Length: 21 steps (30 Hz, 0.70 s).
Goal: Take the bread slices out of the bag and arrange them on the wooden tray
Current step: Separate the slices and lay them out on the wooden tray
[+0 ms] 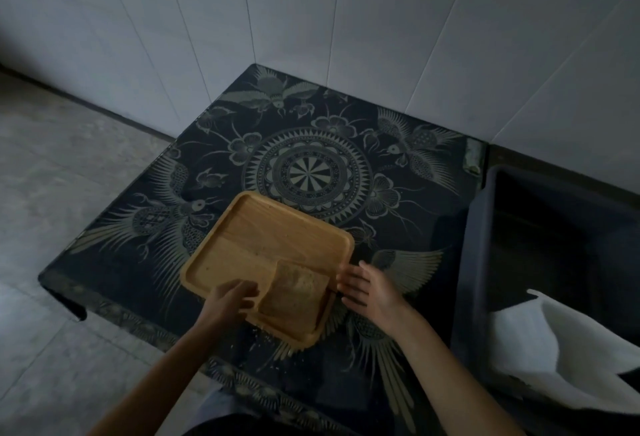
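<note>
A square wooden tray (256,241) lies turned at an angle on the dark patterned table. One brown bread slice (298,293) lies flat in the tray's near right corner. My left hand (232,297) rests on the tray's near edge, its fingertips touching the slice's left side. Beside the tray's right rim, my right hand (367,290) is open with its fingers spread, holding nothing. No bread bag shows on the table.
The low table (415,213) stands in a corner of white tiled walls. A dark plastic bin (485,245) sits to its right, with a white bag or cloth (561,349) inside. Crumbs lie by the tray's near corner. Grey floor lies to the left.
</note>
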{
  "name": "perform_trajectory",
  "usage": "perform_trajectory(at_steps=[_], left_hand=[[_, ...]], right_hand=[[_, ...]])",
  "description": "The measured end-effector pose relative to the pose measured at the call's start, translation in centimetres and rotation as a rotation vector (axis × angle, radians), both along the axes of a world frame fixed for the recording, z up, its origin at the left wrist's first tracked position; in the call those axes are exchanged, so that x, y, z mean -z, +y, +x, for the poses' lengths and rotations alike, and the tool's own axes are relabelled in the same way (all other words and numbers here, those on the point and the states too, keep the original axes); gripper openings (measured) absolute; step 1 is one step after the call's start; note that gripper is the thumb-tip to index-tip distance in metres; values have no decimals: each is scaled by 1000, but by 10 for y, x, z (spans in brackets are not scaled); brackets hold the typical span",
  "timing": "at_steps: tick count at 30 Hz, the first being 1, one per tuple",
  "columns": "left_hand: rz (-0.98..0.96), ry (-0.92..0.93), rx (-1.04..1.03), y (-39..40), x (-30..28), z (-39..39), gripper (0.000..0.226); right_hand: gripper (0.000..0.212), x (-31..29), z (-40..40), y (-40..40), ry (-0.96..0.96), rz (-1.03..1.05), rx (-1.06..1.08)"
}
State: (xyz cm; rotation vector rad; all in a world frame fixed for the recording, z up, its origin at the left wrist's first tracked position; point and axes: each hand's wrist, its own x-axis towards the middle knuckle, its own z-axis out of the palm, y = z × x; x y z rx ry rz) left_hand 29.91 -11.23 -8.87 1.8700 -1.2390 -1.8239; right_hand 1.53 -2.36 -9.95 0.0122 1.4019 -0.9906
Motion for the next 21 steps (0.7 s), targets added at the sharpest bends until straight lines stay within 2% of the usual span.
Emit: perform_trajectory(at_steps=[2, 5, 10, 15, 18, 21], left_hand=[[-68, -22, 130, -4, 1, -6, 15], [-127, -55, 281, -11, 7, -15, 13], [-131, -72, 444, -23, 15, -18, 24], [-104, -13, 448, -30, 24, -17, 13], [19, 41, 445, -39, 29, -18, 28], [86, 57, 437, -46, 30, -16, 30]], right_hand=[[31, 6, 11, 6, 43, 53, 48], [22, 11, 31, 13, 158, 135, -4], [16, 15, 68, 17, 228, 138, -61], [11, 12, 96, 17, 287, 116, 14], [14, 10, 105, 11, 302, 137, 66], [14, 7, 110, 6, 272, 175, 122]])
